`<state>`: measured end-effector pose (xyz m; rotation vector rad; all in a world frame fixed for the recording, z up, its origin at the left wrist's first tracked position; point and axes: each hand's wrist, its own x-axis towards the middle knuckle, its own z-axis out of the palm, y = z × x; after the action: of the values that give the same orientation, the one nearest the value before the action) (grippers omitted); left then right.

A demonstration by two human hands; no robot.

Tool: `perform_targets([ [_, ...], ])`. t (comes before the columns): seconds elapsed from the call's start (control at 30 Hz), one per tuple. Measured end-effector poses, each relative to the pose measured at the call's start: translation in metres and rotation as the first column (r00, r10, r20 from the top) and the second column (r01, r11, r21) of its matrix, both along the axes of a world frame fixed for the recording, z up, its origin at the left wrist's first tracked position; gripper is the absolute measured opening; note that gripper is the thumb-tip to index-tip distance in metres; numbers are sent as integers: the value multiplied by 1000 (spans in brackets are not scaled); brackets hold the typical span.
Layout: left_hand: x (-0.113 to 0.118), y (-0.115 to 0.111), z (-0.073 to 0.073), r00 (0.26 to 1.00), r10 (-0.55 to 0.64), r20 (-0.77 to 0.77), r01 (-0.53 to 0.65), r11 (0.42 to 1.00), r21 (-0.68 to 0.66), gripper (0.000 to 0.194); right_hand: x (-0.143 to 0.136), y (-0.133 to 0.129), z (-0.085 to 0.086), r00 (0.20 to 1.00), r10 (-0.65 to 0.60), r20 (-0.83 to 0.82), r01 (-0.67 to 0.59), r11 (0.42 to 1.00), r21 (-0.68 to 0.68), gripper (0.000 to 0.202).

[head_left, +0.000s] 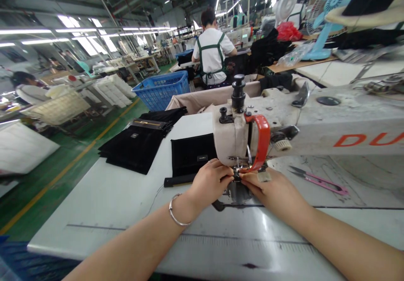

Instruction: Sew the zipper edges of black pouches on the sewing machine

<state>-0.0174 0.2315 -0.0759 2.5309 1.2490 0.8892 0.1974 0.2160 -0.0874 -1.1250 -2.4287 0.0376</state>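
Note:
Under the head of a sewing machine (232, 133) lies a black fabric piece (186, 155) bearing a small label, with a dark strip at its near edge. My left hand (210, 182) is closed, its fingertips pinching the fabric just left of the needle. From the other side my right hand (268, 186) has its fingers pressed together at the same spot, beside the presser foot. The fabric between the fingertips is mostly hidden. Pink-handled thread snips (325, 182) rest on the machine bed to the right of my right hand.
A stack of black fabric pieces (139, 140) lies at the table's left. Behind it stand a blue basket (164, 88) and a beige cloth-lined bin (195, 98). A person (211, 49) in a green-strapped apron works ahead. A blue fan (331, 20) stands at back right.

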Motion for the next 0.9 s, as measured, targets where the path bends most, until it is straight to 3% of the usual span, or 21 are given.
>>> perform_targets([
  [0.7,-2,-1,-3,1000,0,-11,0,1000,-16,6,0,4,-5,997,5,-73,-9,999,-52,19],
  [0.9,1,7,0,991,-16,-131,16,1000,3,8,3,6,-7,993,11,-114,-12,1000,-11,22],
])
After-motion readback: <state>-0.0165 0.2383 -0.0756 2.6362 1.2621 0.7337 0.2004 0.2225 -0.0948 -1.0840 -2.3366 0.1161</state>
